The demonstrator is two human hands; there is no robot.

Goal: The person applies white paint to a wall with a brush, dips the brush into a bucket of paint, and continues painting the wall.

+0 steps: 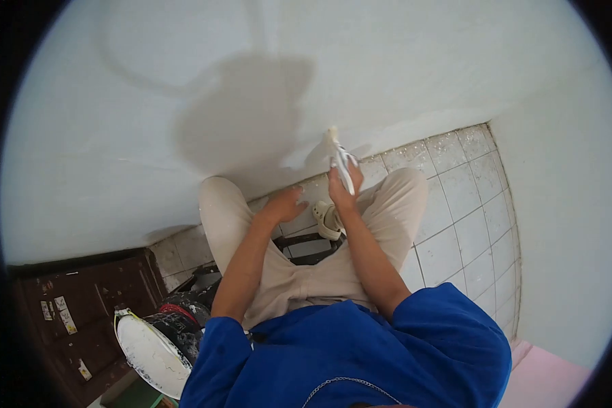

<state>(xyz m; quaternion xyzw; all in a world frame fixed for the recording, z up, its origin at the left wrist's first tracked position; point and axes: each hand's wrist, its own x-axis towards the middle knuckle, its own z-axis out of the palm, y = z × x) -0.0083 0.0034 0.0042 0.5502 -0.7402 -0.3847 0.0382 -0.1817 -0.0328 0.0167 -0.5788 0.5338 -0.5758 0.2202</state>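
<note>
Seated person facing a pale wall (421,61), viewed from the head downward. The right hand (347,178) is closed around a white brush-like tool (342,163), whose cream-coloured tip points away from the body, toward the lower part of the wall; whether the tip touches the surface cannot be told. The left hand (287,205) lies apart from the right, beside the inner side of the left knee, its fingers spread and loosely bent. Beige trousers (292,279) cover the parted legs, and a pale clog (325,223) shows between them, below the hands. Square floor tiles (459,214), specked with white, extend along the foot of the wall and to the right. A broad shadow (251,109) falls on the wall, above and left of the tool. At lower left, a round white lid-like surface (149,350), smeared and spotted, lies next to a dark, white-spattered object (183,319) with a red band (178,311); beyond them is a dark brown panel (109,323) bearing stickers. A blue shirt (347,353) covers the torso.
</note>
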